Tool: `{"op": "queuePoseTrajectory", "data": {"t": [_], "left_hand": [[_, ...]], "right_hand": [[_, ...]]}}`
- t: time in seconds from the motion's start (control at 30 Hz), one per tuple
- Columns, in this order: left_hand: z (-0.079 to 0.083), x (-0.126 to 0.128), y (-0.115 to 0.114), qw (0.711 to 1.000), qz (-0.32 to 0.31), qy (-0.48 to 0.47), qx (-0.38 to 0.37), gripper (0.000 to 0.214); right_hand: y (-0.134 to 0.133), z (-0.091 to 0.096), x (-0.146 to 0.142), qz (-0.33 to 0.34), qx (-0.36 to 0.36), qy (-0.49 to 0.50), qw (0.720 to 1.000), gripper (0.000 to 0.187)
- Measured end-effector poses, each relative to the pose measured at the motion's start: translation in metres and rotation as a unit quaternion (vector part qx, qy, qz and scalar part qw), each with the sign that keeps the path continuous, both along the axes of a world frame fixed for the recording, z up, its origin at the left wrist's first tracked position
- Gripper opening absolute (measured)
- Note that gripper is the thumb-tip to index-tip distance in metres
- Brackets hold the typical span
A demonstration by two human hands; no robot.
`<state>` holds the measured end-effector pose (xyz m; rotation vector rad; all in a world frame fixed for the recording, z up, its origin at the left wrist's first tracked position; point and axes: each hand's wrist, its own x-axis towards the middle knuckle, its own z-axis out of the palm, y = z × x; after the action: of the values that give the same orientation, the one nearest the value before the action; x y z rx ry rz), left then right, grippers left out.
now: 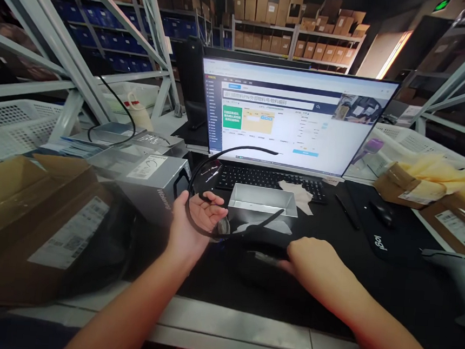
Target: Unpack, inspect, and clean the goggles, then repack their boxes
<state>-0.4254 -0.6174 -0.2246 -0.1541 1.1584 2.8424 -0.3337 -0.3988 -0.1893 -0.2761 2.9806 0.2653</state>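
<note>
A bent length of black cable (243,148) rests across the palm of my left hand (198,220), between thumb and half-curled fingers. One end arcs up before the monitor; the other points toward a silver open-topped box (263,199). My right hand (314,260) is closed low over the black mat, its fingertips against something dark that blends into the surface. I cannot make out what that is. Clear plastic film (225,227) lies by the left fingers.
The lit monitor (268,139) stands behind a keyboard (248,179) with crumpled paper (298,195) on it. Cartons and a grey box (159,179) crowd the left. At right are a pen (347,211), a mouse (380,213) and a grey handheld scanner (457,275).
</note>
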Motion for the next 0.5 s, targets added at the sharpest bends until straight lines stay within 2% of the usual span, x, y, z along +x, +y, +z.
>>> {"op": "queuePoseTrajectory", "data": {"t": [0.1, 0.17, 0.23, 0.3, 0.37, 0.5], "left_hand": [[-0.001, 0.0, 0.001, 1.0, 0.004, -0.001, -0.005, 0.046], [-0.003, 0.0, 0.002, 1.0, 0.006, 0.003, -0.009, 0.046], [-0.005, 0.0, 0.003, 1.0, 0.005, 0.017, -0.017, 0.043], [-0.006, 0.001, 0.004, 0.999, 0.002, 0.036, -0.03, 0.04], [-0.006, 0.003, 0.006, 0.998, -0.003, 0.051, -0.043, 0.038], [-0.008, 0.008, 0.01, 0.995, -0.006, 0.073, -0.073, 0.037]], "right_hand": [[0.025, 0.013, -0.003, 0.0, -0.05, 0.012, 0.999, 0.021], [0.056, 0.017, -0.015, -0.013, -0.149, 0.022, 0.989, 0.024], [0.09, 0.012, -0.036, -0.072, -0.257, 0.043, 0.963, 0.029], [0.118, -0.005, -0.064, -0.148, -0.28, 0.099, 0.943, 0.03], [0.134, -0.03, -0.091, -0.186, -0.312, 0.13, 0.923, 0.027], [0.135, -0.07, -0.125, -0.198, -0.338, 0.176, 0.903, 0.031]]}}
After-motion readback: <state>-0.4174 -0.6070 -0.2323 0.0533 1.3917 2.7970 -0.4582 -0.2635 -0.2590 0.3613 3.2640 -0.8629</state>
